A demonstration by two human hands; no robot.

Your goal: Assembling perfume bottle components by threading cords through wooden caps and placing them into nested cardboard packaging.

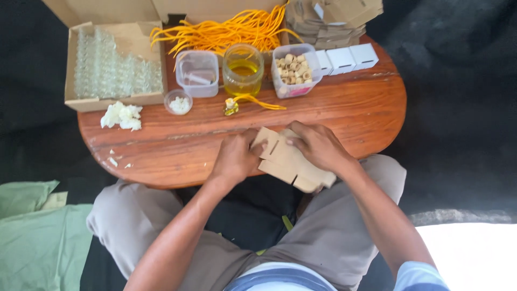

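Dark cloth covers the floor around a low oval wooden table point(344, 108), with folded green fabric point(32, 231) at the far left. On the table's left end sits an open brown cardboard box point(116, 37) packed with rows of small clear glass bottles point(113, 70), and just in front of it lies a clump of white cotton point(122, 116). Next comes a small round clear dish point(179, 102) holding white bits, then a square clear plastic tub point(197, 73), then a round glass jar of yellow oil point(243, 69), with a tiny filled bottle tied with yellow cord point(232, 106) lying just before the jar. Behind these a heap of yellow cords point(226, 29) spills from another open carton. Right of the jar stands a clear tub of small cork stoppers point(293, 69), followed by three little white folded boxes point(344, 58) in a row, and a stack of flat brown carton blanks point(328, 19) behind them. At the near edge of the table, between both hands, lies a flat brown cardboard box blank point(288, 161), tilted, its lower end hanging over the person's lap. The left hand point(234, 159) grips the blank's left edge with curled fingers; the right hand point(320, 145) presses on its upper right part, fingers spread over the card.
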